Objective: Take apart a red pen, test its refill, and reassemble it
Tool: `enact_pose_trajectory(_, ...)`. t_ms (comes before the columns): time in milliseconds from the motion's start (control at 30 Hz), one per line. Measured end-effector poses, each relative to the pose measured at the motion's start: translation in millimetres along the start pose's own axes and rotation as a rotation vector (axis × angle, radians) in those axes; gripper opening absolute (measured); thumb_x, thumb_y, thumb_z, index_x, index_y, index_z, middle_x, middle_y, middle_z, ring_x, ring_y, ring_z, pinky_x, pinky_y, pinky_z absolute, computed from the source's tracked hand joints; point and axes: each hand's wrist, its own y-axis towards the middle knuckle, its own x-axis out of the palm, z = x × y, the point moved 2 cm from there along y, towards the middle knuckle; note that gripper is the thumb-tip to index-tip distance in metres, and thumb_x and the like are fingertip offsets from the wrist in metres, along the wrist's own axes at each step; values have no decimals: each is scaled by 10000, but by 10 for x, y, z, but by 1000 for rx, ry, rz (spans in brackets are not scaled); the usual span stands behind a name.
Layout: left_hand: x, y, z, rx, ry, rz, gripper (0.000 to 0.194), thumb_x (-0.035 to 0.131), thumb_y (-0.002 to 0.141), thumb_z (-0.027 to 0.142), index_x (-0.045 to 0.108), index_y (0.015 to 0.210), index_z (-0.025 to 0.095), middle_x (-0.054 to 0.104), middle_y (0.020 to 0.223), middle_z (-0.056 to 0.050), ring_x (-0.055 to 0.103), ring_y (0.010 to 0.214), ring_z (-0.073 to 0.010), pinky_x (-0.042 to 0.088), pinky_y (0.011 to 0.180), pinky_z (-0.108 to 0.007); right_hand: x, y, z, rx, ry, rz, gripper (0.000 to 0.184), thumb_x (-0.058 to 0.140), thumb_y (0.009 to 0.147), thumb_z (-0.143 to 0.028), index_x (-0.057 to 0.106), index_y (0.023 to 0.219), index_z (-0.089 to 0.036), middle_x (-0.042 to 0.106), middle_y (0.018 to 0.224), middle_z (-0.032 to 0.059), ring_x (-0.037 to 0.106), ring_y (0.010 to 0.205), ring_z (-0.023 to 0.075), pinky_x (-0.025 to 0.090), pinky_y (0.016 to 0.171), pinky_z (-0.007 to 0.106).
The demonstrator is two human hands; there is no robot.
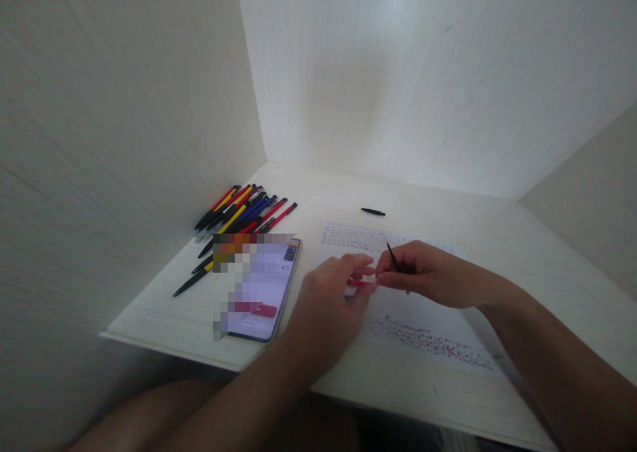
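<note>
a white desk [348,193] filled the middle of the frame, closed in by pale walls. a sheet of paper [423,319] with small writing lay at centre right. at lower centre a phone [271,286] lay flat with its screen lit. a heap of pens [241,216], red, yellow, blue and black, lay at centre left near the wall. the left hand [326,302] and the right hand [428,273] met above the paper; the left fingers pinched a red pen barrel [361,282], the right fingers gripped its other end and a thin black refill [393,256]. a small black pen part [373,211] lay alone, above the paper.
</note>
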Motion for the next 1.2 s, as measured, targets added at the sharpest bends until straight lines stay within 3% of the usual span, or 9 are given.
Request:
enact_pose_trajectory(100, 11, 8, -23, 9, 135, -45, 334, 676, 781, 69, 618, 1097, 158, 671, 978, -74, 612, 904, -225, 541, 812, -403, -65, 16, 53, 40, 34, 91, 329, 597, 887, -494, 647, 804, -180, 508, 640, -25, 421, 577, 108, 324, 514, 254)
enact_pose_trajectory(200, 48, 7, -58, 24, 290, -164, 216, 625, 790, 81, 666, 994, 137, 630, 1007, -107, 557, 964, -269, 494, 856, -470, -125, 43, 123, 84, 89, 239, 336, 603, 882, -499, 638, 827, -170, 505, 630, -23, 416, 555, 102, 313, 495, 251)
enact_pose_trajectory(367, 112, -4, -113, 13, 354, -290, 149, 574, 869, 133, 719, 878, 164, 608, 967, -96, 526, 939, -254, 456, 844, -436, -152, 98, 234, 47, 128, 434, 313, 618, 871, -484, 641, 823, -176, 492, 621, -26, 412, 538, 103, 313, 491, 261)
enact_pose_trajectory(600, 115, 37, -73, -48, 341, -332, 105, 589, 892, 124, 690, 870, 147, 622, 922, -77, 529, 915, -255, 433, 813, -404, -83, 152, 246, -18, 126, 443, 296, 592, 889, -460, 630, 798, -181, 518, 651, -18, 432, 567, 108, 343, 539, 279)
enact_pose_trajectory(700, 128, 55, -67, -19, 374, -378, 151, 572, 916, 130, 706, 969, 172, 628, 957, -71, 530, 927, -252, 426, 825, -401, -63, 174, 245, -27, 126, 445, 277, 587, 892, -434, 621, 787, -180, 516, 640, -18, 435, 574, 110, 338, 544, 279)
enact_pose_trajectory(800, 186, 57, -100, 39, 476, -407, 174, 549, 928, 131, 712, 934, 191, 623, 956, -72, 524, 911, -257, 416, 815, -411, -64, 186, 257, -47, 130, 468, 258, 586, 892, -410, 614, 780, -179, 504, 621, -23, 426, 571, 109, 325, 542, 278)
enact_pose_trajectory(967, 232, 39, -101, 159, 592, -277, 149, 521, 931, 109, 659, 913, 163, 629, 918, -85, 519, 861, -262, 415, 775, -416, -92, 173, 262, -92, 147, 503, 232, 566, 898, -375, 603, 771, -183, 499, 614, -20, 440, 591, 119, 320, 554, 284)
enact_pose_trajectory(1100, 118, -8, 33, 269, 352, -70, 130, 481, 980, 147, 610, 997, 160, 647, 923, -69, 576, 861, -211, 470, 779, -353, -112, 150, 230, -95, 168, 528, 236, 558, 892, -349, 584, 728, -180, 483, 599, -19, 428, 584, 121, 309, 551, 290)
enact_pose_trajectory(1200, 61, -72, 123, 369, 242, -12, 142, 467, 992, 143, 592, 1055, 168, 662, 974, -60, 616, 905, -169, 497, 813, -297, -111, 147, 204, -99, 166, 524, 241, 547, 894, -348, 583, 726, -178, 482, 600, -21, 421, 584, 118, 308, 552, 290)
